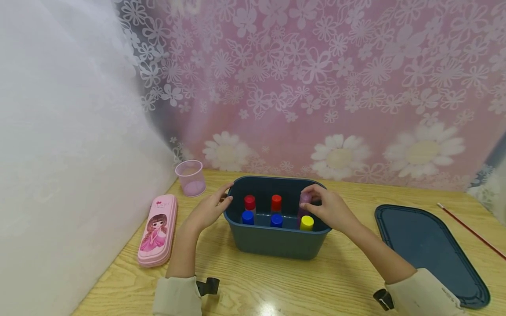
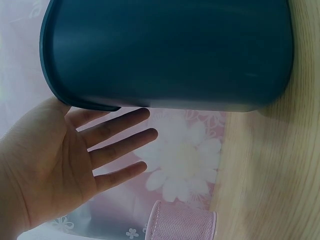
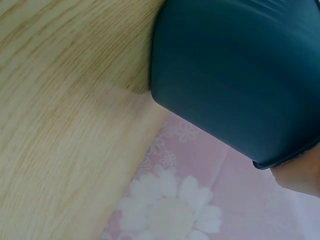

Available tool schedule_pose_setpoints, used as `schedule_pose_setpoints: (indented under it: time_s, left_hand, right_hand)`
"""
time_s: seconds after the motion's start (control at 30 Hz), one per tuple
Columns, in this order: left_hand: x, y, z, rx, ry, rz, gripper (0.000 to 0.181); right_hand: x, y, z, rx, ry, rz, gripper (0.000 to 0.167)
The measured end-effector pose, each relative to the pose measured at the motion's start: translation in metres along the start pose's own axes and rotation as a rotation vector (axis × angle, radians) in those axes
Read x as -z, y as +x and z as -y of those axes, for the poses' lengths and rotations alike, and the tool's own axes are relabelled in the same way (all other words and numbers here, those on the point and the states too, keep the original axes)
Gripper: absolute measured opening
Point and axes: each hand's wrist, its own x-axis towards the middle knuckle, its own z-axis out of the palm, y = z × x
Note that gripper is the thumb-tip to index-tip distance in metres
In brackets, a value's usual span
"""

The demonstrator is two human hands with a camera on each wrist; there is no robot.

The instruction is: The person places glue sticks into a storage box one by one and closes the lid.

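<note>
A dark blue-green plastic bin (image 1: pixel 276 241) stands on the table, holding several small bottles with coloured caps. Red caps (image 1: pixel 276 202) show at the back, with blue caps (image 1: pixel 247 217) and a yellow cap (image 1: pixel 307 223) along the front. Inside the bin's right end, my right hand (image 1: pixel 332 210) pinches a purple bottle (image 1: pixel 303 210) near its top. My left hand (image 1: pixel 208 211) touches the bin's left rim, thumb at the edge; in the left wrist view its fingers (image 2: pixel 122 147) extend straight along the outside. The right wrist view shows only part of the right hand (image 3: pixel 302 172) past the rim.
A pink pencil case (image 1: pixel 158 230) with a doll picture lies on the left, and a pink mesh cup (image 1: pixel 191 179) stands behind it. To the right lie a dark lid (image 1: pixel 428 250) and a thin red stick (image 1: pixel 472 230). A flowered curtain (image 1: pixel 316 87) hangs behind.
</note>
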Motion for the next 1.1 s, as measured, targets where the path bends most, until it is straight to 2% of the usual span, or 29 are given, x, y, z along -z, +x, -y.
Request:
schedule_pose_setpoints:
  time_s: [0.23,0.57,1.1]
  left_hand:
    - [0.0001,0.0003,0.0008,0.003,-0.001,-0.004,0.049]
    - [0.0004,-0.0007,-0.0004,-0.004,0.004,-0.001,0.049]
    - [-0.0001,-0.0008,-0.0014,0.005,0.008,0.005,0.049]
  right_hand:
    - [0.0029,0.0004,0.0027,-0.022,-0.048,0.063,0.026]
    - [0.0032,0.0032,0.0035,-0.006,-0.133,0.106,0.025]
    - [0.0065,0.006,0.0068,-0.015,-0.165,0.162,0.031]
